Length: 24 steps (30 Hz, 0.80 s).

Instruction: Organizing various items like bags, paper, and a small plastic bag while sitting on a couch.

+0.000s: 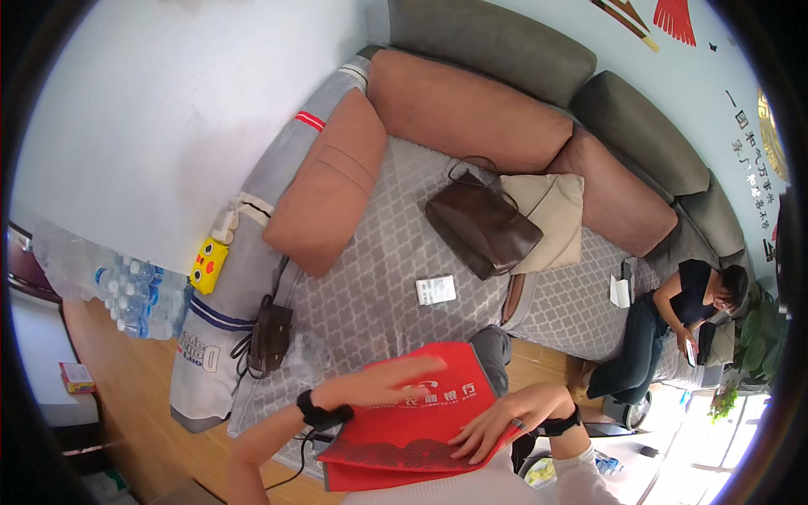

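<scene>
A red fabric bag with printed writing [416,435] lies folded across the person's lap. My left hand [379,382] is over the bag's upper left part, its fingers stretched out and blurred; whether it touches the bag I cannot tell. My right hand [495,423] rests on the bag's right side with its fingers spread on the fabric and a ring on one finger. Both wrists wear black bands. Beyond the bag, a small white box with writing [435,290] lies on the patterned sofa cover [372,284].
A dark brown leather bag [483,224] leans on a beige cushion [558,221]. A small brown bag [270,338] is at the left armrest, near a yellow tissue pack [208,265]. Bottled water [142,297] stands left. Another person [688,303] sits at right with a phone.
</scene>
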Each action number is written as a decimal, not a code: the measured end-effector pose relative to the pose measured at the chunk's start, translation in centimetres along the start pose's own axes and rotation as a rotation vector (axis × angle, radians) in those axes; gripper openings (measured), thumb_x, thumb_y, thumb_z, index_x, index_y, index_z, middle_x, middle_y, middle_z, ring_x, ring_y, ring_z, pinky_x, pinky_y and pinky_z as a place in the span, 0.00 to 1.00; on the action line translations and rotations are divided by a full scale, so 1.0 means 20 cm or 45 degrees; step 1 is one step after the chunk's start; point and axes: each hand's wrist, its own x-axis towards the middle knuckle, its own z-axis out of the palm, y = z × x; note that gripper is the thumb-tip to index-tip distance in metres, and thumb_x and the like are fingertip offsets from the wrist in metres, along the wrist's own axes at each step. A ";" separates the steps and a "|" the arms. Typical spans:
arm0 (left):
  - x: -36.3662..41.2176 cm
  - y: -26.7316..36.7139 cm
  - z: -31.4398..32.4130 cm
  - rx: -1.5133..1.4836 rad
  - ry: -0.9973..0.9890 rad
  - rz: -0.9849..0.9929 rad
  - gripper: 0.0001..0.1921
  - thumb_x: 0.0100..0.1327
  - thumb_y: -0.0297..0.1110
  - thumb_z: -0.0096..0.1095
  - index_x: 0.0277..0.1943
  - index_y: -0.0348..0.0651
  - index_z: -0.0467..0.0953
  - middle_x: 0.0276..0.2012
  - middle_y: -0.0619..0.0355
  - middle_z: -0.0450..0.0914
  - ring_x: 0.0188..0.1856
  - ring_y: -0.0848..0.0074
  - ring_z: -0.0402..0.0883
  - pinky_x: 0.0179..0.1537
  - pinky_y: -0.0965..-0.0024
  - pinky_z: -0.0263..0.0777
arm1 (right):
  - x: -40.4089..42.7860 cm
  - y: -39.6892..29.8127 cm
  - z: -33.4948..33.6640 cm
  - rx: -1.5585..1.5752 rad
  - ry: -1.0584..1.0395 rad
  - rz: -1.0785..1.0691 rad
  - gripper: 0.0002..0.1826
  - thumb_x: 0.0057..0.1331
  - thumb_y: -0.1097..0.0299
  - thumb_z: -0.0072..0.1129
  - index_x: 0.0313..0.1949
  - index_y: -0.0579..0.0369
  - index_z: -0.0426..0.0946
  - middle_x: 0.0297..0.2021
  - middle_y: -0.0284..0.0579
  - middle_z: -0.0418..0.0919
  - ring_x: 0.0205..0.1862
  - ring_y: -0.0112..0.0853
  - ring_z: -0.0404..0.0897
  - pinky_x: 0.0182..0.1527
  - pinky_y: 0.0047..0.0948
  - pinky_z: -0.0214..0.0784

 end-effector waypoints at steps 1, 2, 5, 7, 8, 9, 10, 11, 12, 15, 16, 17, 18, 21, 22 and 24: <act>0.05 0.06 0.05 0.098 -0.092 0.086 0.30 0.72 0.43 0.46 0.70 0.37 0.53 0.71 0.48 0.55 0.73 0.61 0.51 0.71 0.62 0.45 | -0.01 -0.01 0.01 -0.009 -0.002 0.046 0.26 0.70 0.57 0.46 0.57 0.67 0.72 0.61 0.61 0.68 0.69 0.55 0.57 0.68 0.51 0.47; 0.09 0.09 0.09 0.198 -0.182 0.173 0.30 0.72 0.44 0.46 0.71 0.37 0.53 0.71 0.48 0.54 0.73 0.61 0.49 0.71 0.62 0.44 | -0.01 -0.01 0.02 -0.010 -0.006 0.046 0.26 0.70 0.57 0.46 0.57 0.67 0.72 0.61 0.61 0.68 0.69 0.55 0.57 0.68 0.51 0.47; 0.18 0.10 0.22 0.266 -0.298 0.186 0.30 0.72 0.47 0.44 0.69 0.36 0.56 0.71 0.43 0.52 0.74 0.58 0.47 0.72 0.57 0.43 | -0.03 -0.02 0.03 -0.028 0.002 -0.072 0.28 0.71 0.52 0.44 0.57 0.67 0.72 0.61 0.61 0.68 0.68 0.56 0.59 0.68 0.52 0.48; 0.19 0.01 0.34 0.287 -0.325 0.234 0.31 0.72 0.49 0.43 0.69 0.36 0.55 0.71 0.43 0.52 0.74 0.57 0.46 0.72 0.56 0.42 | -0.04 -0.03 0.07 0.036 0.127 -0.110 0.18 0.68 0.69 0.54 0.55 0.65 0.74 0.61 0.55 0.70 0.65 0.50 0.65 0.67 0.44 0.52; 0.18 -0.05 0.39 0.307 -0.331 0.264 0.31 0.72 0.50 0.42 0.69 0.36 0.55 0.71 0.42 0.51 0.74 0.56 0.44 0.72 0.56 0.41 | -0.05 -0.02 0.08 0.032 0.127 -0.115 0.18 0.68 0.69 0.54 0.55 0.65 0.74 0.61 0.55 0.70 0.65 0.50 0.65 0.67 0.44 0.52; 0.19 -0.05 0.39 0.304 -0.347 0.273 0.31 0.72 0.50 0.42 0.69 0.36 0.55 0.71 0.42 0.51 0.74 0.56 0.44 0.72 0.56 0.41 | -0.09 0.01 0.10 0.015 0.194 -0.053 0.19 0.67 0.68 0.55 0.55 0.64 0.74 0.61 0.55 0.69 0.65 0.50 0.65 0.68 0.45 0.51; 0.18 -0.05 0.38 0.345 -0.367 0.296 0.31 0.72 0.49 0.42 0.70 0.36 0.54 0.71 0.42 0.50 0.74 0.56 0.44 0.72 0.54 0.40 | -0.12 0.03 0.11 0.000 0.258 0.010 0.20 0.66 0.68 0.57 0.55 0.63 0.75 0.61 0.55 0.69 0.66 0.50 0.64 0.68 0.46 0.49; 0.17 -0.05 0.38 0.384 -0.383 0.319 0.31 0.73 0.49 0.42 0.70 0.35 0.53 0.72 0.42 0.48 0.74 0.55 0.44 0.72 0.52 0.38 | -0.14 0.06 0.13 0.002 0.271 0.010 0.20 0.66 0.68 0.57 0.55 0.63 0.75 0.61 0.55 0.69 0.66 0.50 0.64 0.68 0.46 0.49; 0.16 -0.03 0.37 0.381 -0.387 0.317 0.31 0.73 0.49 0.42 0.70 0.35 0.53 0.72 0.42 0.48 0.74 0.55 0.44 0.72 0.52 0.38 | -0.15 0.09 0.14 -0.156 0.448 0.050 0.22 0.64 0.66 0.59 0.56 0.63 0.74 0.61 0.55 0.69 0.67 0.50 0.62 0.69 0.47 0.46; 0.09 0.03 0.33 0.362 -0.396 0.229 0.30 0.73 0.49 0.41 0.70 0.37 0.55 0.72 0.41 0.47 0.74 0.55 0.43 0.72 0.52 0.38 | -0.20 0.18 0.17 -0.321 0.654 0.242 0.29 0.60 0.60 0.62 0.58 0.62 0.72 0.62 0.54 0.68 0.69 0.49 0.59 0.71 0.49 0.40; 0.05 0.04 0.30 0.258 -0.397 0.225 0.29 0.73 0.49 0.41 0.69 0.39 0.57 0.72 0.41 0.46 0.74 0.55 0.43 0.72 0.53 0.37 | -0.20 0.18 0.16 -0.285 0.617 0.194 0.33 0.63 0.49 0.53 0.58 0.63 0.72 0.63 0.55 0.67 0.68 0.50 0.59 0.70 0.49 0.42; 0.00 0.03 0.28 0.153 -0.395 0.220 0.29 0.73 0.49 0.40 0.69 0.40 0.59 0.73 0.42 0.45 0.75 0.55 0.42 0.72 0.53 0.35 | -0.21 0.18 0.16 -0.249 0.578 0.145 0.39 0.66 0.37 0.44 0.58 0.64 0.72 0.63 0.56 0.66 0.68 0.51 0.59 0.70 0.49 0.43; -0.05 0.03 0.25 0.152 -0.403 0.223 0.29 0.73 0.49 0.40 0.69 0.40 0.59 0.73 0.42 0.45 0.75 0.55 0.42 0.72 0.53 0.35 | -0.22 0.18 0.18 -0.248 0.587 0.146 0.39 0.66 0.37 0.44 0.58 0.64 0.72 0.63 0.56 0.66 0.68 0.51 0.59 0.70 0.49 0.43; -0.28 -0.05 0.18 -0.395 -0.326 0.122 0.35 0.69 0.61 0.39 0.69 0.45 0.59 0.72 0.46 0.49 0.75 0.54 0.40 0.72 0.54 0.31 | -0.31 0.31 0.24 -0.075 0.767 0.110 0.28 0.63 0.57 0.60 0.58 0.61 0.72 0.60 0.52 0.71 0.68 0.45 0.61 0.69 0.42 0.47; -0.38 -0.07 0.18 -0.583 -0.275 0.115 0.39 0.66 0.66 0.38 0.69 0.44 0.60 0.72 0.46 0.50 0.75 0.54 0.40 0.72 0.54 0.30 | -0.38 0.46 0.27 -0.091 0.860 0.226 0.29 0.64 0.56 0.59 0.58 0.62 0.71 0.59 0.51 0.72 0.66 0.42 0.63 0.68 0.38 0.50; -0.50 -0.07 0.21 -0.802 -0.147 0.103 0.38 0.65 0.63 0.43 0.68 0.43 0.61 0.69 0.47 0.54 0.72 0.56 0.45 0.70 0.56 0.35 | -0.53 0.72 0.31 -0.098 0.964 0.341 0.29 0.65 0.54 0.58 0.58 0.63 0.70 0.59 0.50 0.73 0.64 0.39 0.65 0.66 0.35 0.52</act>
